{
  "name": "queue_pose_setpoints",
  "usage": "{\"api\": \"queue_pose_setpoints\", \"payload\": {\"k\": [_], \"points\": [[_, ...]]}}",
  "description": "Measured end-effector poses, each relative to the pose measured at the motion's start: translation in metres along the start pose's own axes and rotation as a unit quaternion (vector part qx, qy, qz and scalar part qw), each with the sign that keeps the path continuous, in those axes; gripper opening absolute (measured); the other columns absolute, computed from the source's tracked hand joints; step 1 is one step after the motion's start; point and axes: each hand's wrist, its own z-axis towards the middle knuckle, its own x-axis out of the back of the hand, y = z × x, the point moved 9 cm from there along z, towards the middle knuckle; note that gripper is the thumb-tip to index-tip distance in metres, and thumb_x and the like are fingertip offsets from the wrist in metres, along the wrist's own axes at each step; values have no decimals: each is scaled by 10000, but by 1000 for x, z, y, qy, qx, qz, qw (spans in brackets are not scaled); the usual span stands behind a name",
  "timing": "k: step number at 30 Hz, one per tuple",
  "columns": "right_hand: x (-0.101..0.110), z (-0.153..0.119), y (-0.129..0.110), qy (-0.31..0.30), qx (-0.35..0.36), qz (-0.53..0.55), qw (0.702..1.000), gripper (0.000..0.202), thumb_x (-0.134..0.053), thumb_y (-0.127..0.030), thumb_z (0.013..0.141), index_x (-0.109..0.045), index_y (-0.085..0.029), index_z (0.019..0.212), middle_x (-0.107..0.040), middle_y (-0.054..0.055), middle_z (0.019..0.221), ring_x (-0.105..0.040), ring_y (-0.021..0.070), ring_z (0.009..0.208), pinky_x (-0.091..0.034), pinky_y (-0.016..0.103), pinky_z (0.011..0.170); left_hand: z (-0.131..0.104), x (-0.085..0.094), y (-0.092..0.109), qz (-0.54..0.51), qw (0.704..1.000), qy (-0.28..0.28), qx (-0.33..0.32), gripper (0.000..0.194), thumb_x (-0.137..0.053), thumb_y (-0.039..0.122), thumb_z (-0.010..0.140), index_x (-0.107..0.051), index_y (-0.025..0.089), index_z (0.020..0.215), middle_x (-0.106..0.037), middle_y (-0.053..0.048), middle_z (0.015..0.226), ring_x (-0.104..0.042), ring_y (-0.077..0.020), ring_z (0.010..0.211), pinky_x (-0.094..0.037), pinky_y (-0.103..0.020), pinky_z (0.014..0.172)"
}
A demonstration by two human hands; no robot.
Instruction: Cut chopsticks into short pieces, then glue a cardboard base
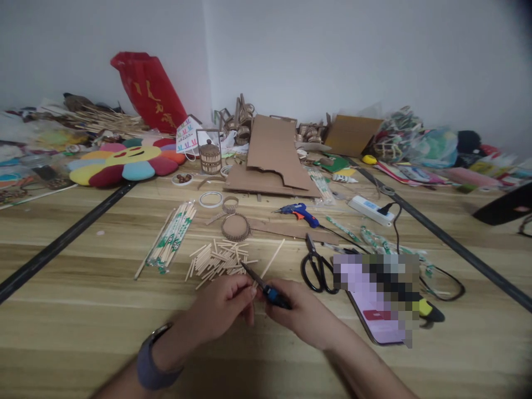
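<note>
My left hand [226,305] is closed in a pinch near the middle of the wooden table, its fingertips on a thin wooden stick [273,257] that slants up and to the right. In my right hand [301,310] is a pointed tool with a blue and black handle [274,296], its dark tip toward the upper left. The tool's shaft lies close to the left fingertips. Just beyond the hands lies a loose pile of short sticks [216,260]. A round cardboard piece with a ridged rim [235,227] sits behind the pile.
Wrapped sticks [172,237] lie left. Black scissors [318,269] and a phone [374,310] are at the right. A blue glue gun [299,213], a power strip [371,210] and cardboard [276,149] stand farther back. A small lidded basket [210,158] is behind the rings.
</note>
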Motion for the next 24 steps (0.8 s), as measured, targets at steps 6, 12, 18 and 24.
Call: {"api": "queue_pose_setpoints", "payload": {"k": [6, 12, 18, 24], "points": [[12, 1, -6, 44, 52, 0, 998, 180, -554, -172, 783, -607, -188, 954, -588, -9, 828, -532, 154, 771, -415, 246, 700, -3, 26, 16, -77, 990, 107, -38, 307, -437, 450, 915, -535, 198, 768, -593, 25, 586, -547, -144, 590, -419, -249, 624], [44, -12, -23, 243, 165, -153, 943, 118, -504, -199, 882, -531, -205, 997, -626, 98, 1027, -593, 234, 975, -470, 352, 831, 1, 14, -4, -58, 995, 80, 23, 309, -397, 471, 919, -506, 208, 798, -543, 44, 549, -494, -136, 503, -364, -238, 519], [25, -13, -26, 216, 222, -294, 904, 243, -497, -125, 867, -496, -190, 1101, -613, 175, 1227, -588, 297, 1096, -473, 419, 847, 0, -6, -6, 92, 995, 29, 31, 279, -344, 379, 954, -479, 221, 768, -527, 35, 594, -509, -152, 549, -358, -250, 542], [21, -4, -11, 231, 127, -330, 907, 142, -539, -188, 868, -546, -177, 1010, -667, 89, 865, -637, 268, 793, -471, 346, 671, 0, 0, -1, 285, 955, 85, 6, 272, -361, 304, 958, -579, 202, 831, -688, -65, 829, -622, -216, 765, -392, -289, 658]]}}
